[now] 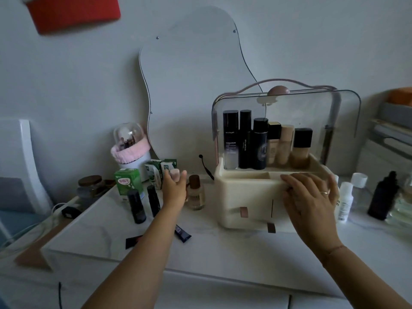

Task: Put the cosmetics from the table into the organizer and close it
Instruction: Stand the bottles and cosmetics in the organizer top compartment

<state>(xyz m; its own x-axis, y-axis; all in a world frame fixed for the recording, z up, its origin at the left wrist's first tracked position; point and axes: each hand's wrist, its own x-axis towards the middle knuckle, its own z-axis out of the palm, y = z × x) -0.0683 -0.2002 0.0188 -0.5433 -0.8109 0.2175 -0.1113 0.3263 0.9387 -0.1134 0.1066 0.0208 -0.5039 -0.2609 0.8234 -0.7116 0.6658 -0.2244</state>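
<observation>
Organizer: cream base with brown drawer tabs, standing on the white table, right of centre. Its clear lid stands raised, and we see the front tray uncovered. Six bottles stand along the back row, upright and side by side: three dark, three beige.

Right hand: laid on the organizer's front upper edge, fingers straight and spread apart, gripping nothing. We note a ring on one finger.

Left hand: stretched out left of the organizer, fingers and thumb parted on either side of a small pink-beige sponge. We cannot tell whether they press on it or merely flank it.

Cosmetics on the table, outside the organizer:
- perfume bottle, amber with a brown cap, upright, just beside the organizer's left wall and just right of the left hand
- two dark tubes, upright, near each other, left of the left forearm
- squeeze tube, dark, lying flat just right of the left forearm

Other items we record: green cartons grouped behind the dark tubes; a brush holder with a clear dome and pink band at the back; a wavy-edged mirror on the wall; to the organizer's right, a white bottle and a dark dropper bottle — both upright.
</observation>
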